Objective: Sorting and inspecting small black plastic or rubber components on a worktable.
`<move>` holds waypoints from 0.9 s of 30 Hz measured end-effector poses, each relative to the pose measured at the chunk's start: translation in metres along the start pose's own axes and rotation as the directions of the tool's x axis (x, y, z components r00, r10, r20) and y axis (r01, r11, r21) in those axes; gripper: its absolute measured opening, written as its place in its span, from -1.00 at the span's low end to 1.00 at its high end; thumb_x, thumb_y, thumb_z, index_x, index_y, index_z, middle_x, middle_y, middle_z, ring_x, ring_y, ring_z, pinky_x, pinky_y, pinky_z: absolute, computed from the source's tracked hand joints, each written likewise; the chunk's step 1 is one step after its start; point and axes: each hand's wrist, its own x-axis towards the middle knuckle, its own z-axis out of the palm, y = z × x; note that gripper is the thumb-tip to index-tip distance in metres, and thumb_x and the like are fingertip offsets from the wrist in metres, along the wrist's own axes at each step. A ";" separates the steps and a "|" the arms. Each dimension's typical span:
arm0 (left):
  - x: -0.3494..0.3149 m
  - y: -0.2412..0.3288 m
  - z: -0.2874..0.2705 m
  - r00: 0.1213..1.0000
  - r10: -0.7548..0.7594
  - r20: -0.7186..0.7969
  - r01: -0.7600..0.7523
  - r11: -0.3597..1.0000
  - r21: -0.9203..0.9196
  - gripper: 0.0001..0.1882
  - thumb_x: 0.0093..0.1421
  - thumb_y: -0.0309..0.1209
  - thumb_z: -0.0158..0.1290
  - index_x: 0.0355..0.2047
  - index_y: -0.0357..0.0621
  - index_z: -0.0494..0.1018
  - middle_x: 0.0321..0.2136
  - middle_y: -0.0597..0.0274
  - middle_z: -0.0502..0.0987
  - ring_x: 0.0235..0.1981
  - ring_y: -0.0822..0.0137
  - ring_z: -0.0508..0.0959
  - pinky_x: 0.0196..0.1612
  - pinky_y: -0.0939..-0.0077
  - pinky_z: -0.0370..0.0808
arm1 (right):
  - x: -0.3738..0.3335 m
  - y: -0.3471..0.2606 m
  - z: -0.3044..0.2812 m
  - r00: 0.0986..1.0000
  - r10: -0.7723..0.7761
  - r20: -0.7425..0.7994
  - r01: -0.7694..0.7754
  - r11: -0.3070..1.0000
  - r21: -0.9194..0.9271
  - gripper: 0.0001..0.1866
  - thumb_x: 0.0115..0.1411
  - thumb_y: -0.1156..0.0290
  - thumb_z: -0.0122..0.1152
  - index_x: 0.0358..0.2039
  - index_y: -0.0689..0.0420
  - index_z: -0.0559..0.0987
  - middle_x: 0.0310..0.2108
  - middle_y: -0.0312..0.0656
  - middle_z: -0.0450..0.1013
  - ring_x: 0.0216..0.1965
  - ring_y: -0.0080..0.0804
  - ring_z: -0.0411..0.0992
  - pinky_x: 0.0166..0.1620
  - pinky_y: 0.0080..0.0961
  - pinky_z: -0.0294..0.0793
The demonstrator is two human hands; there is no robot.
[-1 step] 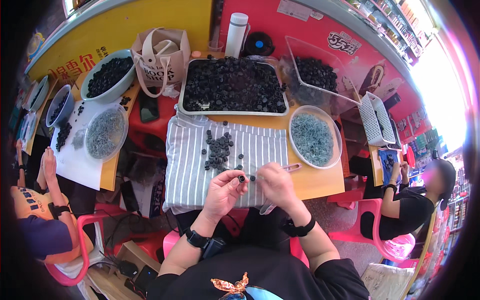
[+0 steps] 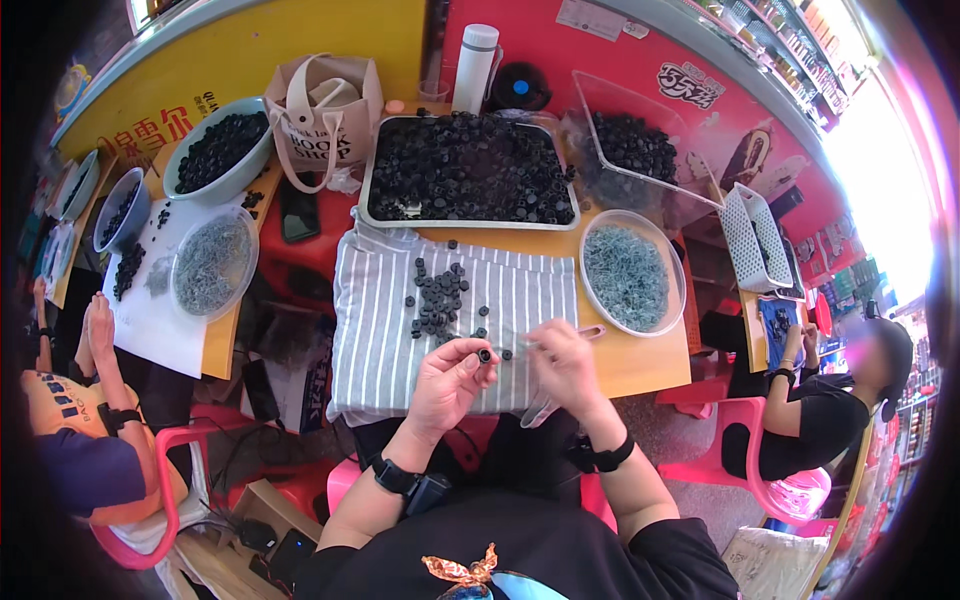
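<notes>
My left hand (image 2: 448, 388) is closed over the striped cloth (image 2: 360, 330), pinching a small black round cap (image 2: 484, 356) between thumb and fingertips, its hollow side showing. Just right of it, my right hand (image 2: 566, 365) is raised with its fingers drawn together; whatever they hold, if anything, is too small and blurred to make out. Between the hands a loose black cap (image 2: 506, 354) lies on the cloth. Beyond them is a scattered pile of similar black caps (image 2: 438, 300). A slim pinkish looped handle (image 2: 592, 332) shows behind my right hand.
A tray (image 2: 372, 205) heaped with black pieces stands behind the cloth. At its right are a round tub (image 2: 677, 300) of thin clear-grey pieces and a clear bin (image 2: 650, 180). A canvas bag (image 2: 355, 100) and white bottle (image 2: 474, 70) stand behind. People sit left and right.
My right hand has shifted slightly right and up, away from my left hand. The left hand keeps its pinch on the black cap.
</notes>
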 end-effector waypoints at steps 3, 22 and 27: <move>0.001 0.000 0.000 1.000 0.000 0.016 0.000 1.000 -0.008 -0.76 0.31 -0.47 0.08 -0.05 -0.28 0.50 -0.22 0.05 0.61 -0.29 0.29 0.59 -0.18 0.46 0.54 | -0.005 0.016 -0.011 0.982 0.133 -0.134 -0.132 0.991 0.012 -0.87 -0.02 0.61 0.30 -0.40 0.19 0.60 -0.38 -0.14 0.45 -0.26 -0.16 0.47 -0.25 -0.32 0.47; 0.000 0.001 0.002 1.000 0.011 0.004 -0.011 1.000 0.008 -0.77 0.32 -0.46 0.07 -0.05 -0.28 0.51 -0.22 0.06 0.61 -0.30 0.29 0.60 -0.20 0.48 0.55 | -0.007 -0.014 0.010 0.992 0.070 -0.106 -0.059 0.992 0.107 -0.92 0.13 0.68 0.16 -0.37 0.23 0.52 -0.43 -0.06 0.39 -0.38 -0.06 0.44 -0.32 -0.29 0.42; 0.000 0.001 0.001 1.000 0.007 0.010 -0.007 1.000 0.010 -0.77 0.32 -0.46 0.07 -0.05 -0.28 0.50 -0.21 0.06 0.61 -0.29 0.29 0.60 -0.19 0.48 0.54 | -0.010 -0.012 0.023 0.980 0.168 -0.108 -0.145 0.970 0.193 -0.87 0.07 0.72 0.17 -0.35 0.24 0.52 -0.43 -0.06 0.41 -0.38 -0.06 0.46 -0.33 -0.31 0.42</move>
